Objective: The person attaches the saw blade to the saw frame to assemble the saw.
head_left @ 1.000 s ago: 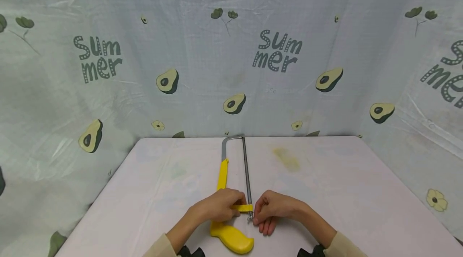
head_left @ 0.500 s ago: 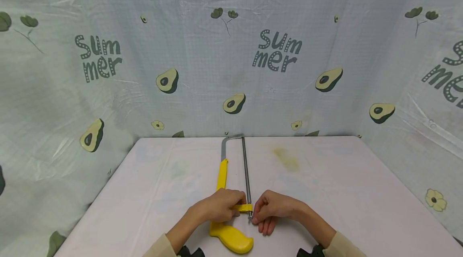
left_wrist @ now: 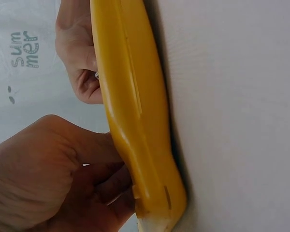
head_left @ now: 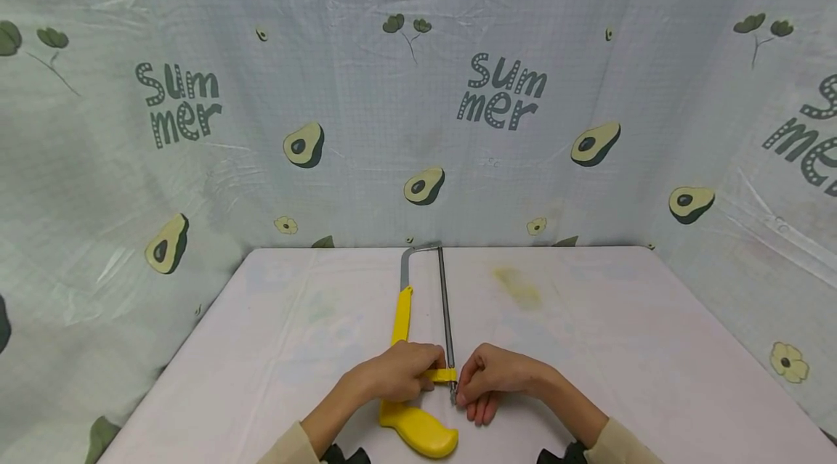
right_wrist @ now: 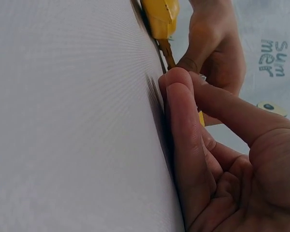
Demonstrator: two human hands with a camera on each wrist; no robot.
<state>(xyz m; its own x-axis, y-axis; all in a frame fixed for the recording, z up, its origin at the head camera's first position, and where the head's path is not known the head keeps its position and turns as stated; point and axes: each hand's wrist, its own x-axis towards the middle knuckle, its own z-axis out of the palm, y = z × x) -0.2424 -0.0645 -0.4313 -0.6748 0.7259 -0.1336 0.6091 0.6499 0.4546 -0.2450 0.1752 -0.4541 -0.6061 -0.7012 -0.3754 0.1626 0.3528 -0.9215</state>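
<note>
A hacksaw with a yellow handle (head_left: 420,430) lies on the table, its grey metal frame (head_left: 405,271) pointing away from me. The steel blade side (head_left: 446,304) runs along its right. My left hand (head_left: 402,371) grips the saw around the yellow crosspiece (head_left: 443,375) near the handle. At the blade's near end sits a small metal wing nut (head_left: 453,396), which my right hand (head_left: 493,380) pinches at its side with thumb and forefinger. In the left wrist view the yellow handle (left_wrist: 135,96) hides part of both hands. Fingers mostly hide the nut in the right wrist view.
A white cloth covers the table (head_left: 294,348), with a yellowish stain (head_left: 519,287) beyond the right hand. Behind and at the sides hangs a printed curtain (head_left: 353,86) with avocados and lettering. The saw's far end reaches the table's back edge.
The wing nut shows at a slightly different angle, and the right fingertips have shifted a little around it. The saw and the left hand stay nearly where they were.
</note>
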